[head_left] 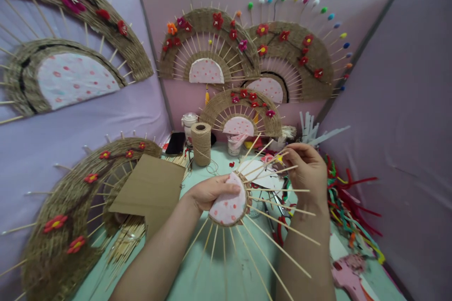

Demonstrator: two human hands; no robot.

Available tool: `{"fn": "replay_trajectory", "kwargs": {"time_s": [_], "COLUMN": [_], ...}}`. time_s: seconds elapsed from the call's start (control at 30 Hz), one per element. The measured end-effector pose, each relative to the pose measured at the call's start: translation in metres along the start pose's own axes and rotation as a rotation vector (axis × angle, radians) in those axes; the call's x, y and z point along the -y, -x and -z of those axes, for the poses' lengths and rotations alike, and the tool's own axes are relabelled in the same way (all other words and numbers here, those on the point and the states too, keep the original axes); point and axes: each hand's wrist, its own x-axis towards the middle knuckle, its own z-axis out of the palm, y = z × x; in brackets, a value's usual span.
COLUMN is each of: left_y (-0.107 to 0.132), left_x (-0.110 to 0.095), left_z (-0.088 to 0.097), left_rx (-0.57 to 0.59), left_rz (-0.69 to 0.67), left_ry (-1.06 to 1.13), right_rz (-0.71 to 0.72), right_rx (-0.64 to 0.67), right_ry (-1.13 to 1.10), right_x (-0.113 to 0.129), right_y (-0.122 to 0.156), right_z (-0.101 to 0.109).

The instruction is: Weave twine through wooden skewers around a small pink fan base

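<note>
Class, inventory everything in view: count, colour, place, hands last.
Table: one, green, below
Panels: three, mauve, around table
Half-disc: one, spotted white, centre
Sticks: many, tan, half-disc and table
Fans: five, brown, left and back
Twine: one, tan, table back
Phone: one, black, left of twine
Jar: one, white, behind twine
Cardboard: one, brown, table left
Pipe cleaners: many, multicoloured, table right
Glue gun: one, pink, front right
Left hand: one, bare, on half-disc
Right hand: one, bare, at stick tips
</note>
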Motion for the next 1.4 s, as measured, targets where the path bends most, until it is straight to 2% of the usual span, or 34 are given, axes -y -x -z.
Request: {"fn": "replay_trajectory", "kwargs": {"time_s": [0.1,0.2,0.3,0.4,0.5,0.67,0.87,1.4], "left_y": [-0.001,-0.003,-0.005,-0.004,-0.001,-0.001,-0.005,-0.007], "left_x": [0.004,0.011,0.016,0.015,0.01,0.01,0.011,0.009], "left_z": [-0.011,-0.021,-0.026,-0.026,-0.023,-0.019,-0.022,-0.026], "left_rx": [-0.021,-0.03,0.001,0.033,0.038,0.014,-0.056,-0.013], "left_rz": [0.014,0.041,0.066,0.053,0.0,-0.052,-0.089,-0.145], "left_ry": [-0.011,-0.004,0.006,0.022,0.025,-0.019,0.04,-0.017], "right_rz": [-0.023,-0.005,-0.01,-0.015,-0.023,-0.017,0.03,0.021], "right_rx": [0.009,0.06,0.179,0.261,0.254,0.18,0.129,0.086], "right_ry": [0.067,0.129,0.157,0.196,0.223,0.214,0.205,0.205], "right_x": [-0.022,-0.039,-0.045,-0.045,-0.046,-0.055,-0.061,-0.052], "right_y": [-0.004,0.002,0.015,0.024,0.023,0.014,0.007,0.007], "right_z": [-0.015,-0.04,-0.065,-0.078,-0.078,-0.066,-0.057,-0.054]}}
